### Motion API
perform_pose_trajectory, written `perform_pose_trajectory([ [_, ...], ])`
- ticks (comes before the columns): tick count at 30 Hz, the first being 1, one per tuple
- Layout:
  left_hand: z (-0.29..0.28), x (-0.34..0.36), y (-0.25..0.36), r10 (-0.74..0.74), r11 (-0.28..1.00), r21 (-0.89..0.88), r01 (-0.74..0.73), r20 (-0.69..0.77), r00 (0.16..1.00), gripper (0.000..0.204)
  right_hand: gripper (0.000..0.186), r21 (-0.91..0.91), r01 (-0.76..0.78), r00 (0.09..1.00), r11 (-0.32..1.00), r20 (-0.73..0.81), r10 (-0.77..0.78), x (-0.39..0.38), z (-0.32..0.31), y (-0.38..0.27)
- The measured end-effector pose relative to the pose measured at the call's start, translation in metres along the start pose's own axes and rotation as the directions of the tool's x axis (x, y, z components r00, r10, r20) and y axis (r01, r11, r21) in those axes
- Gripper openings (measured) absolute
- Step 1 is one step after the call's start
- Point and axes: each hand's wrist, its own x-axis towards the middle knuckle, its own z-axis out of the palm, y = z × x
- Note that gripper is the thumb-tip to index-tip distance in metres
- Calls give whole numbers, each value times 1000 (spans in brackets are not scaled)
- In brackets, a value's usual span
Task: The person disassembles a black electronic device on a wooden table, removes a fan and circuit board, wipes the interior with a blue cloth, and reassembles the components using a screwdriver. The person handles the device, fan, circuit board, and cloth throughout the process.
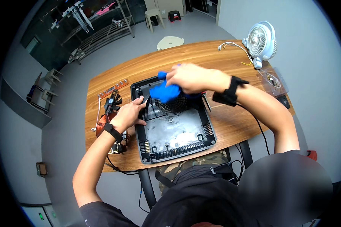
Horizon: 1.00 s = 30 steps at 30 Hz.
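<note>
A black plastic appliance housing (170, 134) lies with its inside facing up on the wooden table in front of me. It has vent slots along its near side and a round mesh grille (172, 107) in its far half. My right hand (187, 77) is closed on a crumpled blue cloth (165, 92), which lies against the far part of the housing and partly covers the grille. Over the left rim rests my left hand (129, 113), its thumb and fingers spread apart and touching the housing.
Left on the table (147, 72) lie a black fan (112, 101), a copper coil (107, 122) and an orange circuit strip (113, 89), with cables. A pen-like tool (207, 103) lies right of the housing. A white desk fan (259, 41) stands at the far right corner.
</note>
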Motion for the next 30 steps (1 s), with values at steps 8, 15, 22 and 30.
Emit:
perform_pose_trajectory([
  [8, 1, 7, -1, 2, 1000, 11, -2, 22, 1000, 89, 37, -45, -419, 881, 907, -262, 394, -107, -11, 59],
  [15, 9, 4, -11, 1, 1000, 3, -1, 35, 999, 98, 38, -8, -660, 751, 751, -9, 660, -132, 49, 54],
  [22, 8, 6, -10, 0, 1000, 21, -2, 55, 999, 102, 86, 80, -649, 736, 756, 314, 599, -138, 40, 64],
  [30, -43, 24, 20, -131, 967, 244, 73, 229, 965, 67, 46, -79, -591, 807, 803, -46, 589, -52, 30, 40],
])
